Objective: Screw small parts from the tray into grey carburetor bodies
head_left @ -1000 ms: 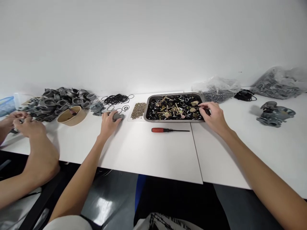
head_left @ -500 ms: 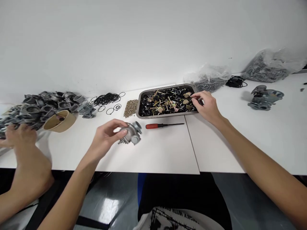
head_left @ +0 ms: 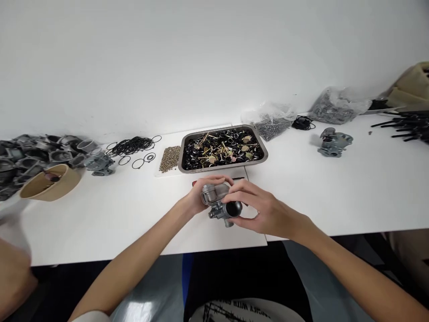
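Note:
Both my hands meet over the white table's near edge, in front of the metal tray (head_left: 258, 145). My left hand (head_left: 196, 199) grips a grey metal carburetor body (head_left: 214, 197) from the left. My right hand (head_left: 264, 212) pinches a small black round part (head_left: 233, 209) against the body's right side. A red-handled screwdriver (head_left: 195, 183) lies just behind my hands, mostly hidden by them. The tray holds several black rings and brass pins.
A pile of small brass bits (head_left: 169, 157), loose black O-rings (head_left: 132, 146), a heap of grey castings (head_left: 43, 154) and a tan bowl (head_left: 50, 185) lie left. Another carburetor (head_left: 333, 142) and plastic bags (head_left: 335, 105) sit right. Another person's arm (head_left: 13, 273) shows at lower left.
My left hand carried the carburetor body from the left to the table's near middle. My right hand left the tray with a black part and joined it at the body.

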A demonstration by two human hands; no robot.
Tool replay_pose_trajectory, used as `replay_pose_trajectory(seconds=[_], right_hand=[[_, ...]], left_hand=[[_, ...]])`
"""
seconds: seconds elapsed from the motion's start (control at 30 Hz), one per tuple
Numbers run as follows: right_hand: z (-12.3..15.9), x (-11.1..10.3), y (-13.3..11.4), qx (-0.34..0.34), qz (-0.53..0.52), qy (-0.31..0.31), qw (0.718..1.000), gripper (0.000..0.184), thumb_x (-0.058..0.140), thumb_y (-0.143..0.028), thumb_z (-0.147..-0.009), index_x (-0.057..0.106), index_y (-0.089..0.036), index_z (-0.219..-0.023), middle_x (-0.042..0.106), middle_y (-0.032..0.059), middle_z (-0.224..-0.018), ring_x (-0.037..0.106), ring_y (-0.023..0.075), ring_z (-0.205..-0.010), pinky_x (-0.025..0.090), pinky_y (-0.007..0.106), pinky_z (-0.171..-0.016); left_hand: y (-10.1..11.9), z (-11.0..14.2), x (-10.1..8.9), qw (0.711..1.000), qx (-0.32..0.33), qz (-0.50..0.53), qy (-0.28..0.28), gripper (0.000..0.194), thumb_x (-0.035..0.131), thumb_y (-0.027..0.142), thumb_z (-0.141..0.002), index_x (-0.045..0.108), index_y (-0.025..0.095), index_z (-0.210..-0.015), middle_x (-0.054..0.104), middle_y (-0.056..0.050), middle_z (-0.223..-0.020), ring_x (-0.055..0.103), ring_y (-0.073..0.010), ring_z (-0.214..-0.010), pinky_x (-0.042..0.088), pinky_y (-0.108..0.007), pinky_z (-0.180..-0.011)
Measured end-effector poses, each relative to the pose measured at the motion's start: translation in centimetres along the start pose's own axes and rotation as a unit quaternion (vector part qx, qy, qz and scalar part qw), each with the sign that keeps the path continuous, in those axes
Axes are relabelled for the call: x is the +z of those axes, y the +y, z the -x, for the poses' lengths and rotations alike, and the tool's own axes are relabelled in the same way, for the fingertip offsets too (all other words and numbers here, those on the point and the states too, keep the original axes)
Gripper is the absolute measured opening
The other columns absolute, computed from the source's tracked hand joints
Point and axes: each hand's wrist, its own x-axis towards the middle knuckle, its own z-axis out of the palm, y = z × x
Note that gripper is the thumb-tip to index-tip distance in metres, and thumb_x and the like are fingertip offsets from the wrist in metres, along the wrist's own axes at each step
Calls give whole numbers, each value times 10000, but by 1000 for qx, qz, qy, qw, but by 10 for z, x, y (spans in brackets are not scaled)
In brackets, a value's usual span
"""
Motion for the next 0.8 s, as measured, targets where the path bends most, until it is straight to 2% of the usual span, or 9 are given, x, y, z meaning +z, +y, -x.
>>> replay_pose_trajectory(seconds=[0.1,0.2,0.3,0.37,0.47,0.6,0.73,0.8], right_hand=[[-1,-8,-1,27,4,32,999,333,714,-228,-898,571,-259,-1197,547,53,-1020,582,144,-736,574,299,-620],[-4,-8,-5,56,38,42,997,293,720,-240,-885,576,-236,-1141,518,39,-968,492,104,-605,520,280,-519],[-8,1,-5,68,89,7,994,263,708,-233,-880,572,-202,-1102,529,47,-962,444,95,-570,483,276,-486],[-11,11,-2,76,117,-20,990,263,716,-225,-864,573,-190,-1082,549,54,-976,447,97,-576,475,272,-493],[-16,25,3,73,158,-49,984,274,742,-223,-835,583,-174,-1053,576,63,-992,474,110,-601,457,271,-502],[-26,31,2,103,191,-105,971,316,783,-241,-814,614,-168,-1072,596,69,-1057,538,134,-661,479,293,-582],[-51,9,-4,179,129,-184,958,446,797,-525,-800,653,-245,-1116,609,36,-1129,571,148,-724,470,298,-645],[-67,-8,2,209,87,-166,960,432,686,-612,-870,662,-265,-1127,621,31,-1111,592,160,-798,469,289,-682]], left_hand=[[20,-6,-6,993,60,-99,9,207,725,291,-783,719,115,-893,736,-113,-894,698,-186,-767,553,-257,-614],[46,-2,-26,969,192,-152,45,172,686,280,-828,698,123,-896,747,-124,-883,704,-201,-691,538,-279,-527],[57,4,-56,929,326,-121,127,132,679,247,-810,685,128,-866,718,-78,-728,640,-178,-507,478,-278,-435],[56,5,-74,903,370,-74,205,111,681,233,-780,679,130,-822,675,-44,-621,577,-153,-423,428,-259,-393],[52,5,-92,874,390,-35,288,98,675,227,-732,667,134,-762,617,-18,-525,507,-137,-354,364,-246,-350],[55,9,-99,864,401,-27,303,126,680,258,-711,672,144,-763,613,-14,-519,494,-138,-347,357,-253,-345],[56,12,-101,869,397,-41,292,169,682,304,-727,672,148,-791,621,-11,-540,483,-122,-358,347,-242,-366],[54,11,-103,870,396,-52,289,190,674,325,-739,670,148,-807,616,-7,-541,482,-117,-364,342,-236,-374]])
